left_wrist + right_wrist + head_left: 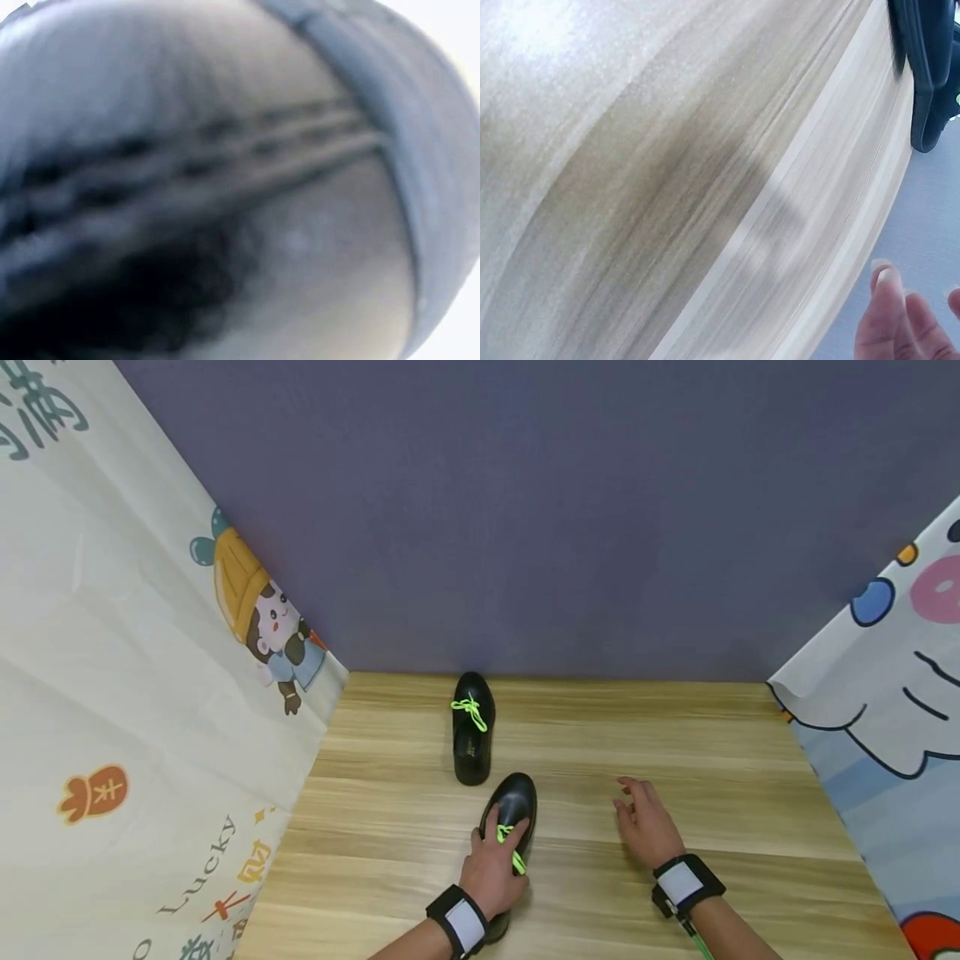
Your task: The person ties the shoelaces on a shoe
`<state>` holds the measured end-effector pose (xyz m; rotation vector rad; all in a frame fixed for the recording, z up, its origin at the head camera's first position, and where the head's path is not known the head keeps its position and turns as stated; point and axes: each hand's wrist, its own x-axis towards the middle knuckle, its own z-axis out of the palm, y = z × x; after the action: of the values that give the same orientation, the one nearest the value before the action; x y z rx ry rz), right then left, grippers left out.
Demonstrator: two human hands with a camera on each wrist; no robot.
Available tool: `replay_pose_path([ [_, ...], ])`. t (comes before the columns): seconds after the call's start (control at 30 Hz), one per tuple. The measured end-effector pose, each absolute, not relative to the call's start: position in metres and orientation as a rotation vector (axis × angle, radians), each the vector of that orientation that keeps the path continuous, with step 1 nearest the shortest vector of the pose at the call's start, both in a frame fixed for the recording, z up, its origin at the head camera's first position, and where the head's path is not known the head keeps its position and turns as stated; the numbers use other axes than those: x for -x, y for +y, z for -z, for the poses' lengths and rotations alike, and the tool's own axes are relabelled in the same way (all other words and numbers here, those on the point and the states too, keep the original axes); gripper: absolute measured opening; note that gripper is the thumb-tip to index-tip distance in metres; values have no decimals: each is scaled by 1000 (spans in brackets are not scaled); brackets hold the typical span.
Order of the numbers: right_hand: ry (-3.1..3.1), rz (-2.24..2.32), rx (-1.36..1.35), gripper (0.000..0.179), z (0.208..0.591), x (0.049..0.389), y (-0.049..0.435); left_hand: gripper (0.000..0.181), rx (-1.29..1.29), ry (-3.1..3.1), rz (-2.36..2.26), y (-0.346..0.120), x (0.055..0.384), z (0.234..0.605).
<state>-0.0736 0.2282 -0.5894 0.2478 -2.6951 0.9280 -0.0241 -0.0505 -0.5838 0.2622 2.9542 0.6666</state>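
Two black lace-up shoes with bright green laces are on the wood-grain surface in the head view. My left hand (492, 870) lies over the near shoe (514, 795) and grips it around the laces, hiding much of its middle and heel. The far shoe (472, 739) stands a little ahead and to the left, its toe toward the dark back panel, its lace tied in a bow. Off to the right, my right hand (649, 828) is held over the surface with loosely bent fingers and nothing in them. In the right wrist view its fingertips (885, 289) show at the lower right.
The wood-grain surface (600, 735) ends at a dark blue-grey panel (525, 527). A white printed sheet (135, 635) borders the left, another printed sheet (900, 693) the right. Both wrists wear black bands. The left wrist view is a blurred close-up.
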Motion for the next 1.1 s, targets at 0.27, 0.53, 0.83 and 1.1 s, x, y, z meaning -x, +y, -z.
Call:
replay_pose_path([
  [0.27,-2718,-958,-250,36,588,79,232,81,-175,2951,-729,-77,5,583],
  [0.53,-2729,-979,-221,36,585,82,229,82,26,3050,-804,-97,-4,586],
  [0.83,-2753,-979,-214,36,586,82,226,76,166,3046,-832,-124,20,585],
  [1.1,-2731,-973,-226,35,588,84,227,72,172,3023,-857,-151,74,582],
])
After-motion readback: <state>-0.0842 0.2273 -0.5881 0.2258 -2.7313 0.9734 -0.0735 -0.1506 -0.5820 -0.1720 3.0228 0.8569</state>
